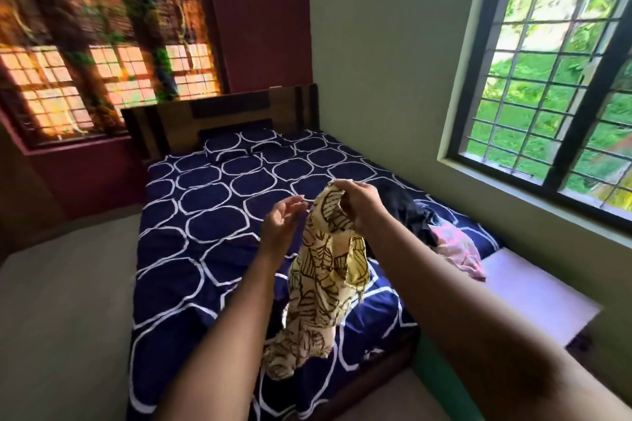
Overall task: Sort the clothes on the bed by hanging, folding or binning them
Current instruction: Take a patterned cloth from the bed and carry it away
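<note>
Right hand [359, 203]: pinches the top edge of a cream cloth garment with a brown leaf print [325, 284], raised over the bed.
Left hand [282, 220]: fingers loose, holding nothing, just beside that top edge.
Garment: hangs bunched; its lower end is near the bed's foot edge.
Bed with a navy sheet ringed in white [212, 215]: right edge against the wall.
Right edge: crumpled black garment [407, 212], with a pink cloth [460, 249] touching it.
Left side: bare grey floor [68, 284].
</note>
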`<state>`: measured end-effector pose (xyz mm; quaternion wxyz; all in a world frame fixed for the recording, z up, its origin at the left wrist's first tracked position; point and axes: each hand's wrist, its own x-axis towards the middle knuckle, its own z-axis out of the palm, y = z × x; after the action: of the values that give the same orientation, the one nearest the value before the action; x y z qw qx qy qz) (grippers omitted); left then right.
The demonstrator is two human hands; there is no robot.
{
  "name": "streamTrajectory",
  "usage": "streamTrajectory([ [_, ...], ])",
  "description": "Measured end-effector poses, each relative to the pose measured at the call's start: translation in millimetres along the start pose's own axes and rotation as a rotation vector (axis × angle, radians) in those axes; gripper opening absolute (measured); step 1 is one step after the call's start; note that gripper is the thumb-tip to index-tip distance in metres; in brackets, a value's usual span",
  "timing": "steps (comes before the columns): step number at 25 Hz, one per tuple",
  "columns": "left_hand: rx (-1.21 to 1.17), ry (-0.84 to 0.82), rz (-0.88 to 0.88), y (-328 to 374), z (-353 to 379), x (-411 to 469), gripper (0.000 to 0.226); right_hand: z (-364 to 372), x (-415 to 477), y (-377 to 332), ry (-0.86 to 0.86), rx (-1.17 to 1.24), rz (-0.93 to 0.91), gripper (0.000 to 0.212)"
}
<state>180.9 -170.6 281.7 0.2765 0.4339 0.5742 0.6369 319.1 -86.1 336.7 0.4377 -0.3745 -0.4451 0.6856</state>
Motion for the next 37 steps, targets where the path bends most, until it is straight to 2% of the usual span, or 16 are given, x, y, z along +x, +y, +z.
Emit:
streamTrajectory([
  [2,0.018,-0.242,0.011,6,3,-14,0.067,-3,-8,2,0.086,0.113,0.024,0.009],
  [4,0.107,-0.357,0.068,14,13,-26,0.066,-7,-16,-3,0.148,0.188,0.034,0.009],
  [8,0.130,-0.051,0.147,34,34,-36,0.037,-22,-31,-13,0.172,0.165,0.049,0.016],
  [10,0.108,0.012,0.115,48,44,-35,0.035,-35,-38,-16,0.136,0.166,0.054,0.016],
  [12,0.196,0.040,0.179,65,61,-34,0.040,-51,-46,-23,0.069,0.139,0.029,0.022],
  [15,0.231,0.109,0.238,100,92,-33,0.027,-81,-67,-33,0.055,-0.114,-0.108,0.043],
  [18,0.271,0.149,0.273,121,124,-28,0.025,-114,-96,-32,-0.052,-0.351,-0.235,0.036],
  [20,0.265,0.159,0.287,134,146,-26,0.024,-139,-113,-24,-0.166,-0.551,-0.169,0.022],
  [23,0.226,0.209,0.280,153,172,-22,0.022,-180,-117,-5,-0.293,-1.095,-0.148,0.036],
  [25,0.249,0.266,0.258,161,181,-16,0.023,-210,-113,-9,-0.204,-1.237,-0.317,0.051],
  [27,0.264,0.302,0.221,158,186,-9,0.025,-247,-109,-27,0.006,-1.050,-0.408,0.069],
  [29,0.257,0.293,0.187,152,191,-7,0.027,-281,-107,-55,0.171,-1.001,-0.481,0.054],
  [31,0.269,0.252,0.176,145,198,-11,0.034,-307,-106,-87,0.325,-1.156,-0.559,0.034],
  [33,0.252,0.214,0.171,141,205,-12,0.044,-326,-100,-110,0.467,-1.223,-0.684,0.026],
  [35,0.236,0.152,0.157,143,215,-12,0.037,-341,-102,-126,0.564,-1.245,-0.691,0.021],
  [37,0.170,0.060,0.154,146,225,-15,0.021,-344,-111,-142,0.627,-1.131,-0.666,0.019],
])
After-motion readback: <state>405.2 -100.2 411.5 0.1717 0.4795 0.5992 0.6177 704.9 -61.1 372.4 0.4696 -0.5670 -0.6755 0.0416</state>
